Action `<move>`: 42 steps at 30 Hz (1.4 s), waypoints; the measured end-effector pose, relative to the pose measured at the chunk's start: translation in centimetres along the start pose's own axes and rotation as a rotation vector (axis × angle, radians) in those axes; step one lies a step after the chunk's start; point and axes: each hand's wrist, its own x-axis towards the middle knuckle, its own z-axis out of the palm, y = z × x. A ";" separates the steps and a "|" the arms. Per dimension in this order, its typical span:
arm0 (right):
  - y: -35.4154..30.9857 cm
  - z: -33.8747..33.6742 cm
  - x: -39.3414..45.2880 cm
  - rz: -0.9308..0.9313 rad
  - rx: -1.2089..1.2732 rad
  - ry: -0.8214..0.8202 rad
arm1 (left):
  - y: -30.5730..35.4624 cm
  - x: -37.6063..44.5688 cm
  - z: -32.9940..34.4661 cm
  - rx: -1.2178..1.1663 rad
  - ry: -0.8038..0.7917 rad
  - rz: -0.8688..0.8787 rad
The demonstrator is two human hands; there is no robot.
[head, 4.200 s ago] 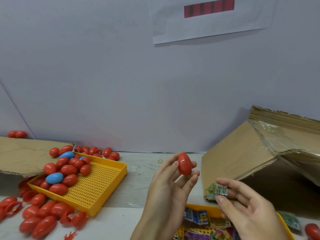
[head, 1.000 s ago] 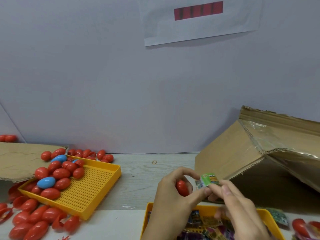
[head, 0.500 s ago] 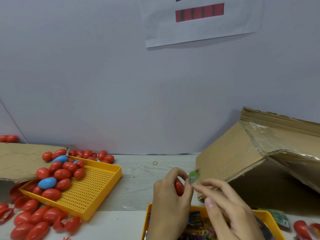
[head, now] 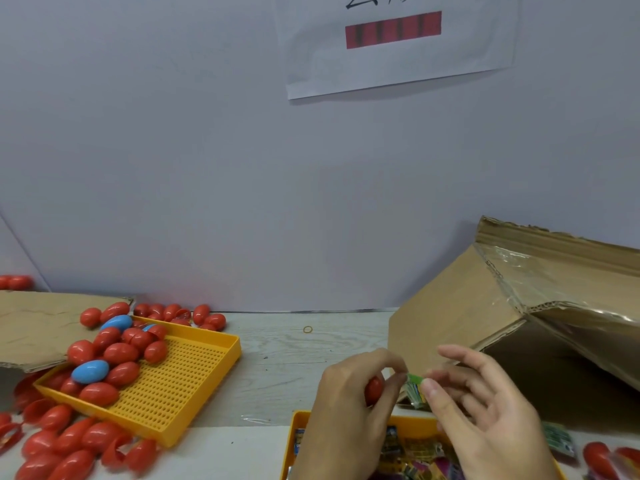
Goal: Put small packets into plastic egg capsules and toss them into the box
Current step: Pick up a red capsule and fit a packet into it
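Red plastic shows inside the left hand (head: pixel 349 410), whose curled grip holds an egg capsule (head: pixel 374 390). The right hand (head: pixel 485 410) pinches a small green packet (head: pixel 415 393) just beside it, other fingers loosely spread. Below sits a yellow tray of packets (head: pixel 398 422); the cardboard box (head: pixel 502 306) lies far right on the bench (head: pixel 294 355).

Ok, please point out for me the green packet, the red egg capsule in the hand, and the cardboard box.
green packet (head: pixel 415 393), head view, its folded middle
red egg capsule (head: pixel 374 390), head view, its exposed side
cardboard box (head: pixel 450 317), head view, its left flap
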 end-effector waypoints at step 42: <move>-0.8 0.0 -0.2 0.145 0.006 -0.140 | 0.3 0.1 -0.2 -0.211 0.104 -0.098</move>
